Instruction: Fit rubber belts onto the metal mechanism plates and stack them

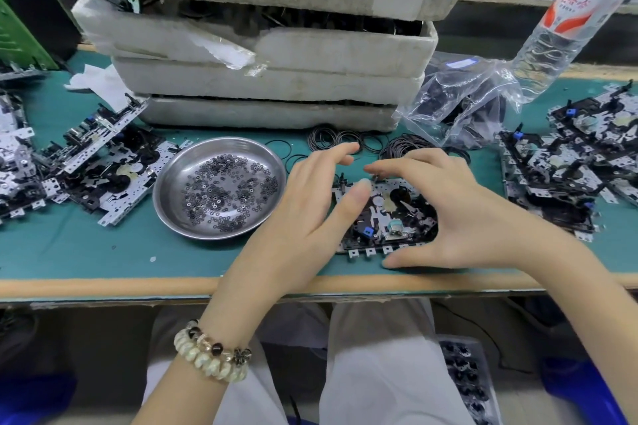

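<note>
Mid-batch, right of steel dish (157,193): right hand (448,214) grasps one plate (386,214), left hand (307,197) rests loose-fingered on it; loose belts (345,141), plate piles (559,176) wait.

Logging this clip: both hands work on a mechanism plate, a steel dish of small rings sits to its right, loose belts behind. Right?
One error: in the head view the steel dish sits to the left of the mechanism plate, not its right. The left hand and right hand are on the plate, rubber belts behind it.
</note>
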`<act>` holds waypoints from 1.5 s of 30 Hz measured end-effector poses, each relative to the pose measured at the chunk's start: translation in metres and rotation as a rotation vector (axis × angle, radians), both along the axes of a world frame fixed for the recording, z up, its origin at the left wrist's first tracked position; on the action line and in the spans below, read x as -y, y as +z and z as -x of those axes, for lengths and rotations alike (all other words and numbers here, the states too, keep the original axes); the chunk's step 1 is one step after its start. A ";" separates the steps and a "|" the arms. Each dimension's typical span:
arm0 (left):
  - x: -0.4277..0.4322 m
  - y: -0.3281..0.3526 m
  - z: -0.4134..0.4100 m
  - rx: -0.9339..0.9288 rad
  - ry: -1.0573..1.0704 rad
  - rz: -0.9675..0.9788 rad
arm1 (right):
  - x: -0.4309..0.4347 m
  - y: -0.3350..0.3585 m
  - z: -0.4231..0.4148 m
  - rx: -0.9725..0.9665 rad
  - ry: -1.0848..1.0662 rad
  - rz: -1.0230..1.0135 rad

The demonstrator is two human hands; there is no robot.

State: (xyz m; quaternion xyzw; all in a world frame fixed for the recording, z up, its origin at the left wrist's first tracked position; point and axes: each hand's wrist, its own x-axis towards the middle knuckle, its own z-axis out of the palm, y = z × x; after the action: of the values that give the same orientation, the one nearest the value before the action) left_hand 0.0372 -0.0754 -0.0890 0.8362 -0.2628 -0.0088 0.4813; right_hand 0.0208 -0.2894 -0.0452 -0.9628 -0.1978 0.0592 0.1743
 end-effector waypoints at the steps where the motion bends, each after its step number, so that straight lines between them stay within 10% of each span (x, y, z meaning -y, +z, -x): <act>1: -0.001 0.000 0.001 0.004 -0.005 0.006 | -0.001 0.000 -0.001 0.026 0.010 -0.008; 16: 0.009 0.005 -0.011 -0.040 -0.042 0.090 | 0.039 0.030 0.024 0.544 -0.464 -0.656; 21: 0.009 -0.003 -0.016 -0.015 -0.038 0.127 | 0.072 0.045 0.010 0.693 -1.086 -0.423; 25: 0.003 -0.007 -0.009 -0.016 -0.018 0.100 | 0.082 0.042 -0.006 0.443 -1.219 -0.080; 29: -0.002 -0.013 -0.005 0.016 -0.056 0.095 | 0.077 0.032 -0.013 0.253 -1.170 0.085; 34: 0.006 -0.012 -0.015 0.006 -0.011 0.099 | 0.062 0.028 -0.009 0.487 -1.098 0.231; 40: 0.002 -0.014 -0.013 0.025 -0.044 0.170 | -0.002 -0.003 0.012 0.660 -0.460 0.016; 45: -0.001 -0.014 -0.013 0.027 -0.095 0.328 | -0.046 -0.031 0.014 0.480 -0.323 -0.147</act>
State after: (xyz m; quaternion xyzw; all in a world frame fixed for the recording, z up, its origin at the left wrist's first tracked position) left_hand 0.0507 -0.0744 -0.1027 0.7331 -0.3064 0.0226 0.6067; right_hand 0.0071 -0.2432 -0.0760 -0.9531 -0.0813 -0.2133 0.1989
